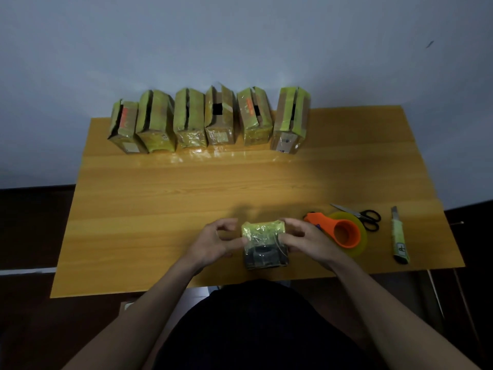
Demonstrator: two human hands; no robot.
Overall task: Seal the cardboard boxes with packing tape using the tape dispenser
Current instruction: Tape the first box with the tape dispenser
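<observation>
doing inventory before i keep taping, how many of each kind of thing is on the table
cardboard boxes: 7, six in the back row and one box held between the left hand and right hand
tape dispenser: 1
scissors: 1
utility knife: 1
total: 10

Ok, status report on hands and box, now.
Both hands, left and right, grip the small box. Tape dispenser idle beside it. Nothing in the way.
</observation>
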